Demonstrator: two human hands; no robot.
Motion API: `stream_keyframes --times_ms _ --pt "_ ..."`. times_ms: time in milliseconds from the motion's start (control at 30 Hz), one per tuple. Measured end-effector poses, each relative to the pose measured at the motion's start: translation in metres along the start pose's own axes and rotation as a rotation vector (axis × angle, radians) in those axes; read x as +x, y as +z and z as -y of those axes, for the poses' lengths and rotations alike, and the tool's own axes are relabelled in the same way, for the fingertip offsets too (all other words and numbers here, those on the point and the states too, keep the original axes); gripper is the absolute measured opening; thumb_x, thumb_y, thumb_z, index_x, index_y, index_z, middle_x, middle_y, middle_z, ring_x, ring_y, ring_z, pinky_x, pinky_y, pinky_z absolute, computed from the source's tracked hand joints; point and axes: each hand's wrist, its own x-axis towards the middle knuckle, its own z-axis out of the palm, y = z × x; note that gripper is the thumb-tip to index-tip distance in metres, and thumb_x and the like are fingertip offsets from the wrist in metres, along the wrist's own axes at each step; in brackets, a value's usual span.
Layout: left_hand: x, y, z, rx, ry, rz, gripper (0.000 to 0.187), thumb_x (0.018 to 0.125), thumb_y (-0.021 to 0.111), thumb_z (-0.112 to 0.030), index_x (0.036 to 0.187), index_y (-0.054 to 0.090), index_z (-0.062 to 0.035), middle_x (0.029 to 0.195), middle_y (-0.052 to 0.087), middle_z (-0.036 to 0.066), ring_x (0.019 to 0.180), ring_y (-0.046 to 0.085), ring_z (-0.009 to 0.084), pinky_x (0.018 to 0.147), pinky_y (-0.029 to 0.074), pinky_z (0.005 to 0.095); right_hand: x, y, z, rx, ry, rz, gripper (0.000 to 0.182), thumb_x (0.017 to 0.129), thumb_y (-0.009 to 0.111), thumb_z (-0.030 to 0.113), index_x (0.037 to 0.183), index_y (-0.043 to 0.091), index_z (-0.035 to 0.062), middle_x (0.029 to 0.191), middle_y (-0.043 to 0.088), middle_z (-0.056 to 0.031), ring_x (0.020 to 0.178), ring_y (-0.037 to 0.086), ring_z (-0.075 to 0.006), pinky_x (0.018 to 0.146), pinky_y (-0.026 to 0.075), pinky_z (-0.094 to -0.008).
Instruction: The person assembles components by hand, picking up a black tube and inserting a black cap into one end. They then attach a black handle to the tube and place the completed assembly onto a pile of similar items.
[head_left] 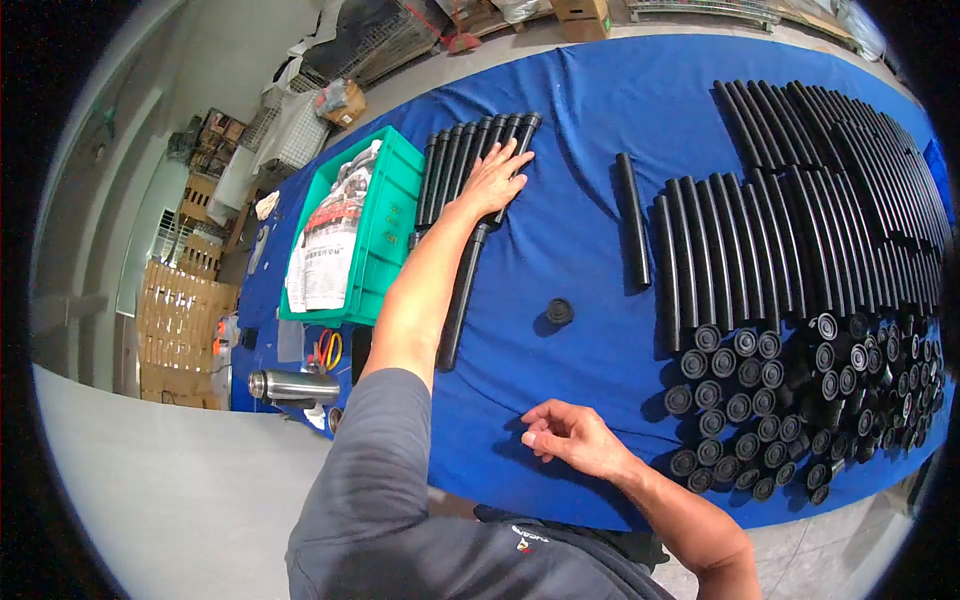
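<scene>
My left hand lies with spread fingers over the right end of a row of black capped tubes, beside a green crate. Below that row, another black tube lies partly under my left forearm. My right hand hovers over the blue cloth near the front edge, fingers loosely bent and thumb apart, with nothing visible in it. Ahead of it, a single round black cap sits on the cloth. One loose black tube lies apart, left of the large group of tubes.
Many black tubes lie in rows on the right, with many round caps in front. The green crate holds newspaper. Left are scissors and a metal flask. Blue cloth covers the table.
</scene>
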Motion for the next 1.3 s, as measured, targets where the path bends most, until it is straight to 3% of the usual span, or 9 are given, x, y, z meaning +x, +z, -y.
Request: stream_keyframes --times_ms 333,467,533,567,767,867,967,1033,1300 --pt "-0.007 -0.023 -0.024 0.098 0.035 -0.244 0.057 0.098 0.057 -0.052 0.150 0.049 -0.0291 0.165 0.028 0.018 0.153 0.020 0.0408 0.122 0.020 0.0554 0.000 -0.002 0.002 -0.022 -0.021 0.071 0.035 0.096 0.072 0.023 0.119 0.062 -0.0028 0.088 0.064 -0.0028 0.078 0.062 -0.0106 0.067 0.055 -0.0283" --pt "-0.032 -0.044 -0.128 -0.374 0.049 -0.105 0.040 0.095 0.062 -0.032 0.131 0.064 -0.0138 0.107 0.073 0.018 0.101 0.071 0.0310 0.090 0.054 0.0414 -0.004 0.000 0.004 -0.079 -0.054 0.047 0.035 0.095 0.073 0.024 0.116 0.063 -0.0031 0.087 0.066 -0.0043 0.076 0.064 -0.0117 0.065 0.056 -0.0287" --pt "-0.034 -0.037 -0.163 -0.497 0.141 -0.076 0.037 0.094 0.062 -0.030 0.128 0.066 -0.0162 0.093 0.072 0.018 0.089 0.072 0.0321 0.080 0.055 0.0433 0.000 0.001 -0.004 -0.095 -0.108 0.030 0.037 0.094 0.074 0.028 0.110 0.065 -0.0036 0.085 0.068 -0.0054 0.072 0.065 -0.0124 0.061 0.056 -0.0296" --pt "-0.033 -0.035 -0.177 -0.564 0.150 -0.003 0.037 0.096 0.063 -0.025 0.131 0.064 -0.0132 0.078 0.062 0.006 0.072 0.059 0.0150 0.070 0.049 0.0331 0.001 0.001 -0.006 -0.101 -0.114 0.036 0.037 0.094 0.074 0.028 0.110 0.065 -0.0035 0.086 0.068 -0.0057 0.073 0.066 -0.0125 0.061 0.056 -0.0297" --pt "-0.009 0.001 -0.189 -0.423 0.277 0.050 0.039 0.099 0.054 -0.036 0.125 0.062 -0.0087 0.108 0.071 0.016 0.102 0.068 0.0357 0.087 0.052 0.0464 0.004 0.002 -0.008 -0.110 -0.135 0.072 0.036 0.093 0.074 0.028 0.111 0.065 -0.0031 0.084 0.068 -0.0068 0.069 0.065 -0.0131 0.061 0.056 -0.0299" --pt "-0.016 -0.015 -0.208 -0.363 0.019 0.132 0.041 0.090 0.063 -0.038 0.117 0.064 -0.0071 0.105 0.072 0.019 0.098 0.071 0.0348 0.082 0.056 0.0463 0.000 -0.001 -0.005 -0.133 -0.140 0.060 0.036 0.093 0.073 0.028 0.109 0.065 -0.0033 0.081 0.068 -0.0069 0.066 0.065 -0.0134 0.059 0.055 -0.0303" --pt "-0.022 -0.032 -0.221 -0.438 -0.122 0.194 0.033 0.089 0.062 -0.026 0.115 0.066 -0.0079 0.078 0.070 0.013 0.054 0.067 0.0232 0.051 0.054 0.0375 -0.002 -0.001 -0.001 -0.183 -0.149 0.072 0.035 0.095 0.071 0.026 0.112 0.063 -0.0029 0.082 0.067 -0.0068 0.067 0.064 -0.0126 0.060 0.055 -0.0300" --pt "-0.027 -0.030 -0.221 -0.520 -0.177 0.132 0.029 0.089 0.059 -0.022 0.113 0.069 -0.0076 0.074 0.069 0.013 0.051 0.064 0.0241 0.050 0.054 0.0373 -0.006 0.000 0.005 -0.222 -0.165 0.072 0.034 0.094 0.071 0.026 0.109 0.063 -0.0036 0.082 0.067 -0.0076 0.067 0.065 -0.0141 0.060 0.055 -0.0306" --pt "-0.095 -0.095 -0.186 -0.634 -0.185 -0.178 0.029 0.094 0.056 -0.014 0.116 0.071 -0.0032 0.095 0.071 0.006 0.085 0.063 0.0109 0.078 0.050 0.0279 -0.003 0.004 -0.002 -0.221 -0.215 0.053 0.032 0.092 0.071 0.027 0.099 0.066 -0.0034 0.078 0.067 -0.0073 0.065 0.066 -0.0150 0.054 0.055 -0.0321"
